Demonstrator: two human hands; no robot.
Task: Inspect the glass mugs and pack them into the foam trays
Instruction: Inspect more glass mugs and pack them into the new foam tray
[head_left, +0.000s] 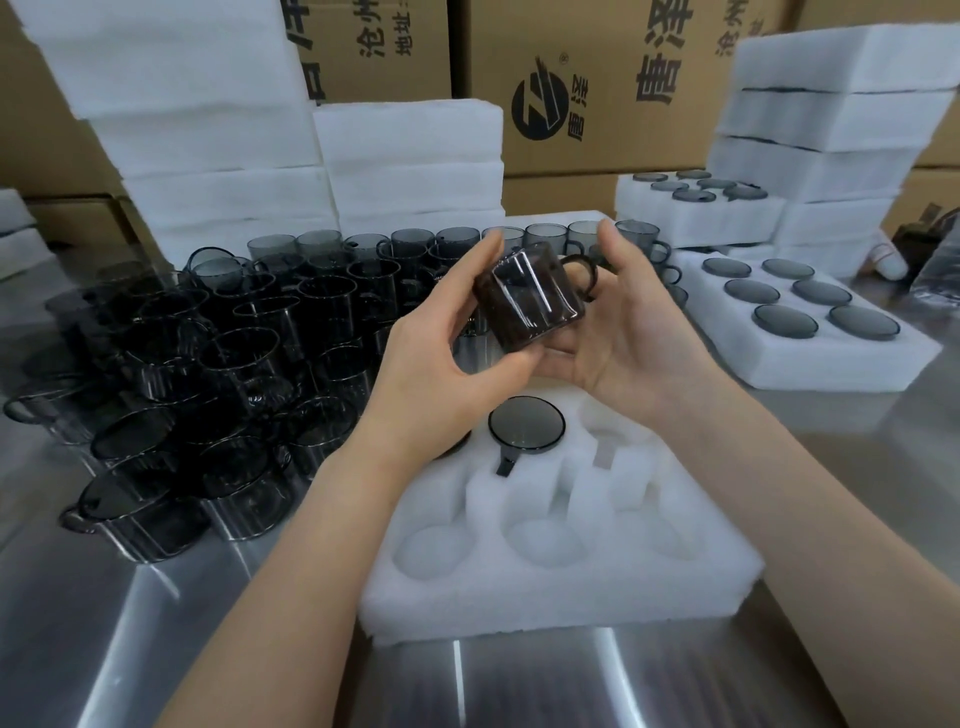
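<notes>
Both hands hold one smoky glass mug (530, 296) in the air above the foam tray (561, 587). My left hand (441, 353) grips its left side with curled fingers. My right hand (623, 332) cups it from below and the right, and the mug's handle points right. In the tray's back row one mug (525, 427) sits upside down in a pocket; another beside it is mostly hidden by my left wrist. The front pockets hold nothing.
A crowd of loose dark mugs (218, 374) covers the steel table (104, 649) on the left. A filled foam tray (800, 317) lies at the right, with more trays stacked behind (831, 130). Foam stacks (208, 156) and cardboard boxes (597, 78) stand at the back.
</notes>
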